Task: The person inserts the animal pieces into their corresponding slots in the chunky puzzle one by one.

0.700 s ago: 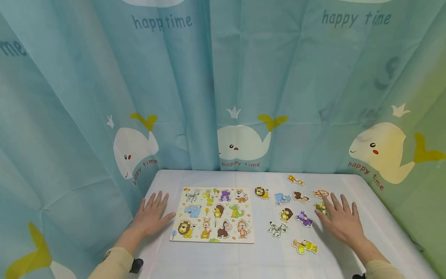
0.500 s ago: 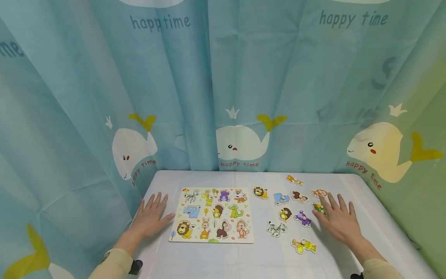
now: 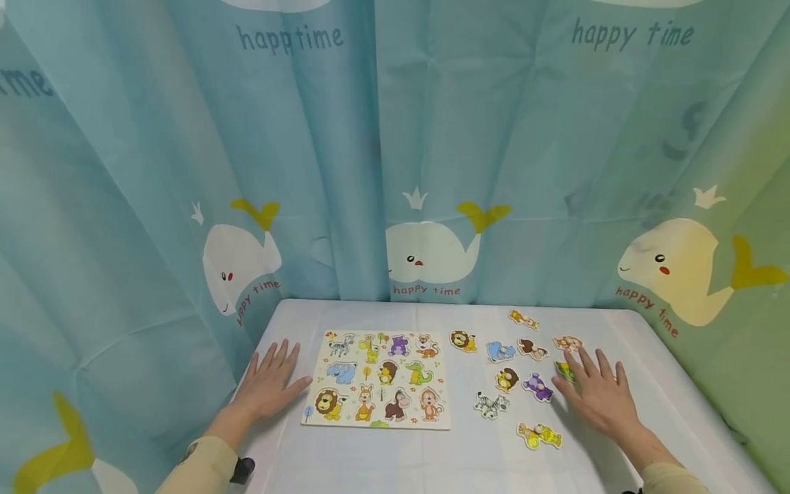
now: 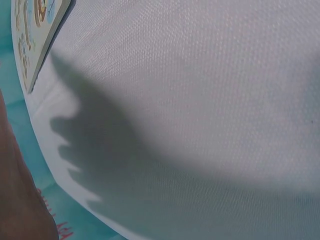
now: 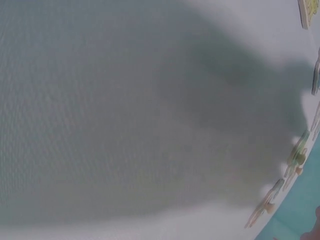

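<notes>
My left hand (image 3: 268, 381), fingers spread, hovers palm down just left of a wooden animal puzzle board (image 3: 410, 427). Only a blurred bit of that hand (image 4: 22, 195) enters the left wrist view, above its shadow. On the right, my other hand (image 3: 601, 398) is also spread, holding nothing. Its fingertips overlap a green crocodile piece (image 3: 564, 371) and sit close to a monkey piece (image 3: 568, 342). Left of it lie a purple hippo piece (image 3: 538, 387), a hedgehog piece (image 3: 507, 379), a zebra piece (image 3: 491, 405) and a giraffe piece (image 3: 540, 436).
Farther back lie a lion piece (image 3: 463, 341), a blue elephant piece (image 3: 500, 352), a brown gorilla piece (image 3: 533, 349) and an orange piece (image 3: 523, 319). A white cloth covers the table (image 3: 370, 463). A blue whale-print curtain (image 3: 345, 171) hangs behind its far edge.
My right hand has shifted slightly left and toward me. The left hand stays almost where it was. The board and pieces have not moved.
</notes>
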The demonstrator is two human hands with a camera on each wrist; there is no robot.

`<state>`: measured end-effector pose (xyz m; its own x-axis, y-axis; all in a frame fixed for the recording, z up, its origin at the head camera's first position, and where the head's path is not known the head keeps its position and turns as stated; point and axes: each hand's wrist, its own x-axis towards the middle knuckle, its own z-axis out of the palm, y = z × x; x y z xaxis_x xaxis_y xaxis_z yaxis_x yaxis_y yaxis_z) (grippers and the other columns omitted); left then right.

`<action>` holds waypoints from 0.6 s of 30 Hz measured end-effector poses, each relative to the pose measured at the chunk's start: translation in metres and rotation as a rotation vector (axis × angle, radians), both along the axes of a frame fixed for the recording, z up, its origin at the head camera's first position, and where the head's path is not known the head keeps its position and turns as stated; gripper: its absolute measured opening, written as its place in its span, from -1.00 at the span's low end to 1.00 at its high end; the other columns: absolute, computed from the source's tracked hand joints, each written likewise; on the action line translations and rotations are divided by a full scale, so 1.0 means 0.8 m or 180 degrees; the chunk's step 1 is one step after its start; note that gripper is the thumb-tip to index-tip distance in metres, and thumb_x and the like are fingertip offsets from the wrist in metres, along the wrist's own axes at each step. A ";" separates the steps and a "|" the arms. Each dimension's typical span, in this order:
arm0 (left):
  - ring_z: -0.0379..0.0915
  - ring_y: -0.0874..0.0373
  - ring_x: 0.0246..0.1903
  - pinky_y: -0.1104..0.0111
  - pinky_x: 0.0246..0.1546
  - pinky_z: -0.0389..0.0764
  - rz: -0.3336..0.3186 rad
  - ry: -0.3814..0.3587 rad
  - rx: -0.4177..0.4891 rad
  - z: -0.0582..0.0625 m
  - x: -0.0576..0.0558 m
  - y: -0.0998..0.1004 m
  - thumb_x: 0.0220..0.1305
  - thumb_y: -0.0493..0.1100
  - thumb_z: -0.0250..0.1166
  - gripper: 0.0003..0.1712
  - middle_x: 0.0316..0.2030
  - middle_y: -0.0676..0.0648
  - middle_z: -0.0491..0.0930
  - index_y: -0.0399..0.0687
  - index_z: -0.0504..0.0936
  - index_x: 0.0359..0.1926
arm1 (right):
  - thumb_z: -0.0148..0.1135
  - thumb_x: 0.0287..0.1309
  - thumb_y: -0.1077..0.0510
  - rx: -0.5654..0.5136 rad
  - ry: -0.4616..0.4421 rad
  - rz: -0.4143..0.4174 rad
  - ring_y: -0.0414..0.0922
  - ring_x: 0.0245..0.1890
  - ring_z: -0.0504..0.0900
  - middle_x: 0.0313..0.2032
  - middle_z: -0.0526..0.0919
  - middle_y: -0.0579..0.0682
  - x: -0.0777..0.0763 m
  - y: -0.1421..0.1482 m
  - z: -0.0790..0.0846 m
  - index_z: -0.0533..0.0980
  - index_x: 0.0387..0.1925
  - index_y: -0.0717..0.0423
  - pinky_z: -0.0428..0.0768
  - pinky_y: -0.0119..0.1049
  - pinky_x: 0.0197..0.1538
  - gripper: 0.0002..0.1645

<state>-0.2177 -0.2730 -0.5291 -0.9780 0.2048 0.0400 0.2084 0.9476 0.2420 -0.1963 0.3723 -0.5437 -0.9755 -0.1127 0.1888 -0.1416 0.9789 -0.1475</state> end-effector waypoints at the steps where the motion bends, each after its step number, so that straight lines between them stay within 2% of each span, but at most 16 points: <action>1: -0.20 -0.41 0.53 -0.32 0.47 -0.28 -0.0005 -0.0009 -0.0011 0.001 0.000 0.000 0.45 0.40 0.04 0.01 0.55 -0.39 0.00 -0.26 0.13 0.57 | -0.07 0.48 -0.38 0.0003 -0.0019 0.0004 0.53 0.44 -0.02 0.46 0.16 0.46 0.000 0.000 -0.001 0.24 0.50 0.27 -0.21 0.56 0.39 -0.06; 18: -0.20 -0.39 0.53 -0.33 0.47 -0.27 -0.0009 0.0020 0.0007 -0.005 0.000 -0.002 0.45 0.40 0.04 0.02 0.55 -0.39 0.00 -0.26 0.13 0.57 | -0.05 0.48 -0.35 0.0008 0.0054 0.0102 0.51 0.44 0.00 0.44 0.18 0.47 -0.001 -0.007 -0.005 0.22 0.52 0.22 -0.19 0.53 0.40 -0.09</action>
<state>-0.2180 -0.2748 -0.5332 -0.9772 0.2074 0.0466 0.2125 0.9465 0.2429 -0.1973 0.3665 -0.5477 -0.9681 -0.1444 0.2050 -0.1754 0.9741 -0.1424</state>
